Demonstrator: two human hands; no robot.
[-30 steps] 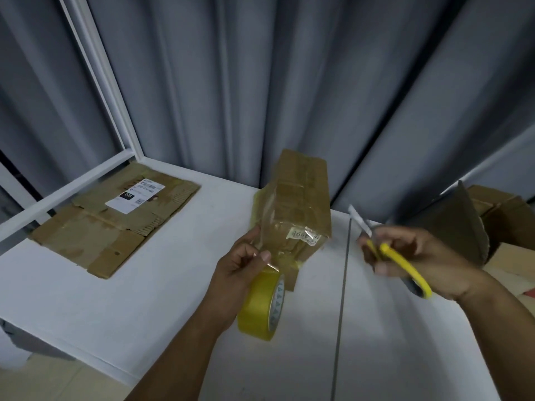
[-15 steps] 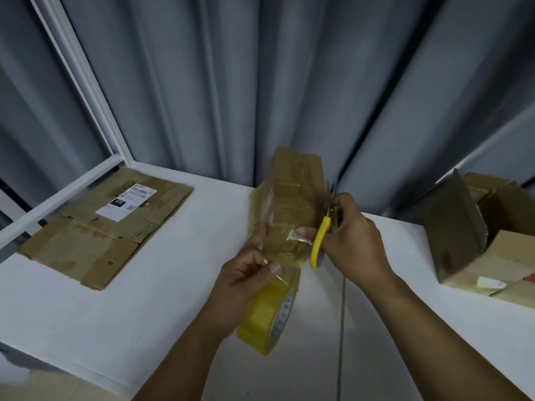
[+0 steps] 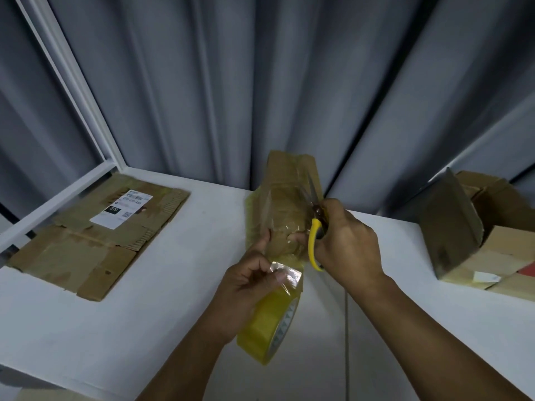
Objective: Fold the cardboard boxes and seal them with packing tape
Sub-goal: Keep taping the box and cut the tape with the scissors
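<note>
Scissors nearer box, cartons aside

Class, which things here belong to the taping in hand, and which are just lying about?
In use: taped box, tape roll in the left hand, yellow scissors in the right hand.
Lying about: flattened labelled cardboard, open boxes at right.

a small brown cardboard box, wrapped in glossy clear tape, stands on end at the centre of the frame. just below it the left hand grips a yellowish roll of packing tape on edge, its clear strip running up to the box. a flattened box with a white label lies at the left, and opened boxes sit at the right edge.
</note>
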